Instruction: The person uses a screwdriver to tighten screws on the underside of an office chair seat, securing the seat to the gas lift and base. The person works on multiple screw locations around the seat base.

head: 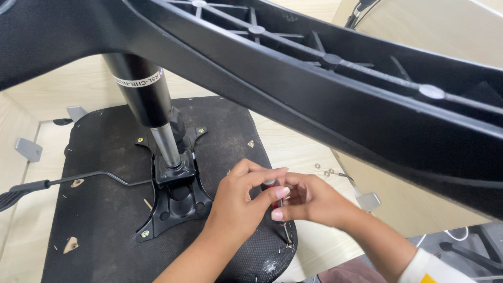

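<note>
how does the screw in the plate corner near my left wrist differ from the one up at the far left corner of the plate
The near screw sits at the plate's front corner, close to the left hand; the far screw sits at the back corner beside the black cylinder. The near screw looks larger and shows more of its head; the far screw looks smaller and dimmer. Both are brass-coloured and seated in the black plate on the seat underside.

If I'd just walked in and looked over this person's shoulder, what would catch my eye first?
The huge black plastic star-shaped chair base sweeping across the top, on a black and silver gas cylinder rising from the upturned black fabric seat underside. Lower centre, the left hand and right hand meet around a small red-handled tool, close beside the black metal mounting plate.
</note>
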